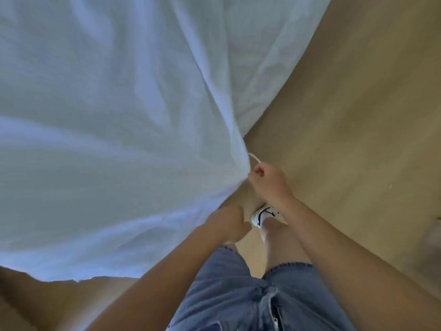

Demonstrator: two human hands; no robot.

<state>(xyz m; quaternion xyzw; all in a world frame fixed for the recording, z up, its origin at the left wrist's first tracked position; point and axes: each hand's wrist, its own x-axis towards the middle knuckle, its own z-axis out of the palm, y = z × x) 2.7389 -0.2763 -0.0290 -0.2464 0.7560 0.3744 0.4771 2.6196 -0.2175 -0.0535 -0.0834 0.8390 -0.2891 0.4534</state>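
Sheet (107,139): white, thin, light shows through it in places. It's creased all over, with long folds fanning out from one bunched corner. It fills the upper left of your view and hides most of the floor (346,115), which is tan. Its lower hem runs along the bottom left, with floor visible beyond it.

A narrow white loop (254,158) sticks out of the bunched corner, just above your right-hand knuckles.

Writing: the only marking is a black one on your white shoe (261,215), too blurred to read. Your shorts (238,295) are plain blue denim, no label visible.

Hands:
- Right hand (268,181): fingers curled tight, pinching the bunched corner of the sheet. The folds converge right at this grip. The cloth lies to the left of the hand and above it.
- Left hand (226,223): fist clenched and motion-blurred, sitting against the sheet's edge just below the corner. Can't tell whether any cloth is actually inside the fist.
- The two hands are near each other, right one further out from you, with the shoe showing in the gap between them.
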